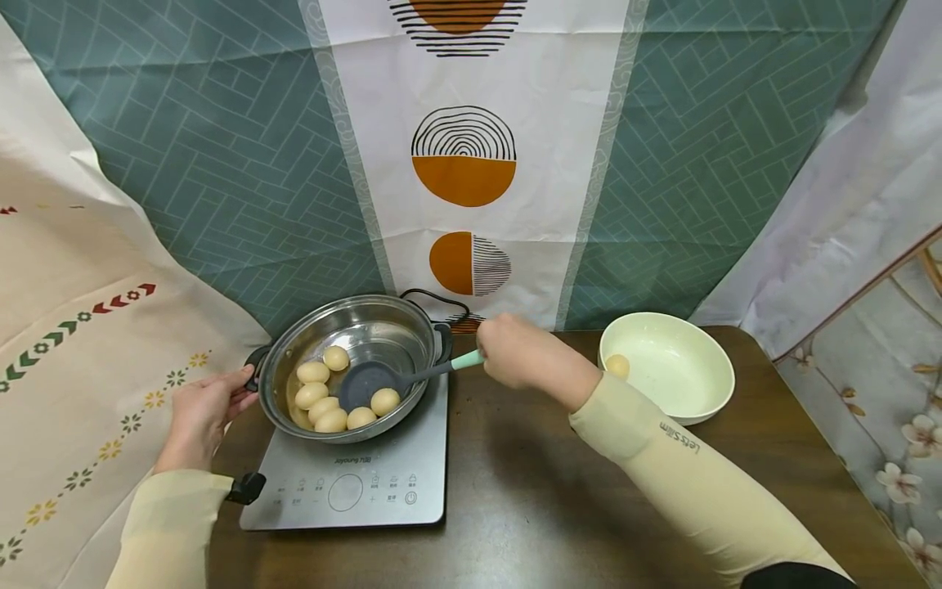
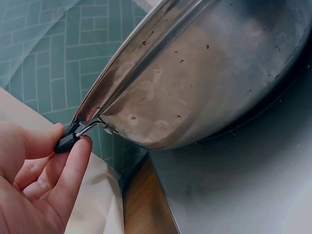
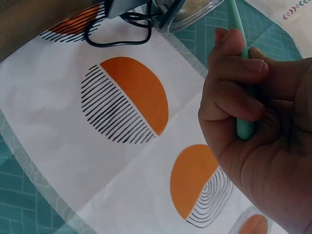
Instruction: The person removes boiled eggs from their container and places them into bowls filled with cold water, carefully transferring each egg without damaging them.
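My left hand (image 1: 206,405) pinches the black side handle (image 2: 67,141) of a steel pan (image 1: 397,327), thumb above and fingers below. In the left wrist view the pan's stained outer wall shows close up. My right hand (image 1: 518,352) grips the mint-green handle (image 1: 467,360) of a ladle, fingers curled round it. The ladle's dark grey bowl (image 1: 361,384) is down inside the pan. Several pale brown eggs (image 1: 312,372) lie along the pan's left and front inside wall. One egg (image 1: 385,401) sits right at the ladle bowl's right edge.
Under the pan is a silver induction cooker (image 1: 346,495) with a touch panel. A pale green bowl (image 1: 677,360) holding one egg (image 1: 617,366) stands on the right of the brown table (image 1: 530,523). A black cord (image 1: 441,298) runs behind the pan, before the patterned cloth (image 1: 545,164).
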A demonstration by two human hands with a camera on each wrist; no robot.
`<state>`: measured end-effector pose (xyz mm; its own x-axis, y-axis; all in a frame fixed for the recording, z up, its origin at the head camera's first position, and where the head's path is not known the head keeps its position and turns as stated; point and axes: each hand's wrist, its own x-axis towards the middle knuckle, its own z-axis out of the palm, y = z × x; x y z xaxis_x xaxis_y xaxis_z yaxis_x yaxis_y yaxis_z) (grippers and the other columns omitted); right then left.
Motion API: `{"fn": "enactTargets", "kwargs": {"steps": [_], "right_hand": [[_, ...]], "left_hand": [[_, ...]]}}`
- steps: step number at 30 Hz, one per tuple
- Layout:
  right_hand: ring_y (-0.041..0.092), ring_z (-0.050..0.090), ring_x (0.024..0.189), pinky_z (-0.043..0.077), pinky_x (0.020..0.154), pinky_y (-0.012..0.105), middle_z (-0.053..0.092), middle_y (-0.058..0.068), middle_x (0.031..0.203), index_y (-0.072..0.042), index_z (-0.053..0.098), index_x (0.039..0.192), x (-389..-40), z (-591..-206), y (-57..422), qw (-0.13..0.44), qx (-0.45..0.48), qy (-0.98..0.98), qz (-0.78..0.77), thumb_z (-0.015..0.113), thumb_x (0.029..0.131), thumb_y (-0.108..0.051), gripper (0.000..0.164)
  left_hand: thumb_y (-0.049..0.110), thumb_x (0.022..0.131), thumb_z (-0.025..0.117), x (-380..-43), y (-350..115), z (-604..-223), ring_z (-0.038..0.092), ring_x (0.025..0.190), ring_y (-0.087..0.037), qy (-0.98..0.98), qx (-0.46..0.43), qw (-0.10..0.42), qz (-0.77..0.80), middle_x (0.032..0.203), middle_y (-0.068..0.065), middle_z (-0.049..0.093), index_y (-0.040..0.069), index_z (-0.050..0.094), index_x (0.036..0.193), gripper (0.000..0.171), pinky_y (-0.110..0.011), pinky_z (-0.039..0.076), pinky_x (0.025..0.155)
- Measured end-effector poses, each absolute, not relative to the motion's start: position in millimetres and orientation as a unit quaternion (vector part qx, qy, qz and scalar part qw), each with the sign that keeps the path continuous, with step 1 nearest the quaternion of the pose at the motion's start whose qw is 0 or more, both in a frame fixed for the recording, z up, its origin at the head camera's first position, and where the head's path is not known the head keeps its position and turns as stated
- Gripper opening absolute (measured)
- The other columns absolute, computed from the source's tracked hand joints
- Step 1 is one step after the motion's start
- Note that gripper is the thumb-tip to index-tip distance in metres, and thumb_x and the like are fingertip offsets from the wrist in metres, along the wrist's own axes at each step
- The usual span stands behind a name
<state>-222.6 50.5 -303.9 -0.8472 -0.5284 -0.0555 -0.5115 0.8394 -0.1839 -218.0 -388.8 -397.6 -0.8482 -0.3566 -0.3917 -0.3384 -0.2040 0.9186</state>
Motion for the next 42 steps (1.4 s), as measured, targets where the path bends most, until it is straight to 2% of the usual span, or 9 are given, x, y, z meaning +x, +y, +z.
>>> {"fn": "enactTargets", "kwargs": {"steps": [9, 15, 17, 24, 27, 33, 42], "right_hand": [[0.012, 0.024, 0.056, 0.023, 0.047, 0.022, 0.027, -0.003, 0.06, -0.015, 0.045, 0.057, -228.8, -307.1, 52.6, 0.096, -0.248, 0.956, -0.122, 0.049, 0.082, 0.002, 0.03], [0.012, 0.036, 0.057, 0.034, 0.05, 0.021, 0.044, -0.001, 0.063, -0.011, 0.056, 0.069, -231.2, -307.4, 56.9, 0.101, -0.218, 0.959, -0.152, 0.048, 0.084, 0.0, 0.02], [0.012, 0.037, 0.058, 0.036, 0.052, 0.022, 0.045, -0.001, 0.063, -0.01, 0.058, 0.07, -232.0, -307.4, 58.3, 0.097, -0.217, 0.958, -0.16, 0.048, 0.085, -0.001, 0.02], [0.012, 0.019, 0.052, 0.02, 0.049, 0.023, 0.021, -0.004, 0.056, -0.017, 0.036, 0.055, -234.9, -310.4, 62.5, 0.112, -0.229, 0.948, -0.188, 0.04, 0.083, 0.002, 0.035], [0.012, 0.017, 0.051, 0.017, 0.049, 0.023, 0.018, -0.004, 0.056, -0.017, 0.032, 0.054, -235.7, -311.6, 63.7, 0.117, -0.227, 0.947, -0.195, 0.039, 0.083, 0.003, 0.036], [0.011, 0.021, 0.05, 0.02, 0.048, 0.022, 0.022, -0.004, 0.054, -0.018, 0.036, 0.054, -237.5, -311.5, 65.3, 0.114, -0.212, 0.95, -0.196, 0.041, 0.086, -0.001, 0.037], [0.012, 0.028, 0.051, 0.026, 0.048, 0.021, 0.03, -0.003, 0.055, -0.014, 0.051, 0.06, -238.8, -309.4, 66.8, 0.116, -0.196, 0.954, -0.196, 0.044, 0.091, -0.006, 0.032]], "left_hand": [[0.017, 0.078, 0.076, -218.2, -389.9, -399.2, 0.069, 0.061, -0.013, -0.628, 0.275, 0.009, -0.728, 0.069, 0.001, 0.069, 0.014, 0.074, 0.077, 0.004, -0.026, 0.06, 0.065], [0.02, 0.077, 0.078, -220.4, -389.6, -399.4, 0.069, 0.061, -0.013, -0.634, 0.288, 0.008, -0.718, 0.069, 0.002, 0.068, 0.015, 0.073, 0.075, 0.007, -0.026, 0.061, 0.064], [0.021, 0.077, 0.078, -221.0, -389.3, -399.4, 0.069, 0.061, -0.012, -0.638, 0.293, 0.009, -0.712, 0.069, 0.003, 0.068, 0.016, 0.073, 0.074, 0.007, -0.025, 0.061, 0.064], [0.02, 0.078, 0.076, -219.4, -390.5, -400.3, 0.069, 0.061, -0.012, -0.636, 0.287, 0.007, -0.716, 0.068, 0.002, 0.069, 0.016, 0.074, 0.075, 0.006, -0.025, 0.061, 0.063], [0.019, 0.079, 0.076, -218.7, -390.9, -400.4, 0.069, 0.061, -0.013, -0.634, 0.278, 0.007, -0.721, 0.068, 0.002, 0.069, 0.015, 0.074, 0.075, 0.005, -0.025, 0.06, 0.062], [0.018, 0.078, 0.076, -218.5, -391.2, -400.7, 0.069, 0.061, -0.013, -0.633, 0.278, 0.006, -0.722, 0.069, 0.002, 0.07, 0.015, 0.074, 0.075, 0.005, -0.027, 0.061, 0.065], [0.019, 0.076, 0.078, -219.5, -391.6, -401.9, 0.069, 0.061, -0.013, -0.632, 0.283, 0.01, -0.721, 0.069, 0.002, 0.069, 0.015, 0.074, 0.075, 0.005, -0.027, 0.061, 0.064]]}}
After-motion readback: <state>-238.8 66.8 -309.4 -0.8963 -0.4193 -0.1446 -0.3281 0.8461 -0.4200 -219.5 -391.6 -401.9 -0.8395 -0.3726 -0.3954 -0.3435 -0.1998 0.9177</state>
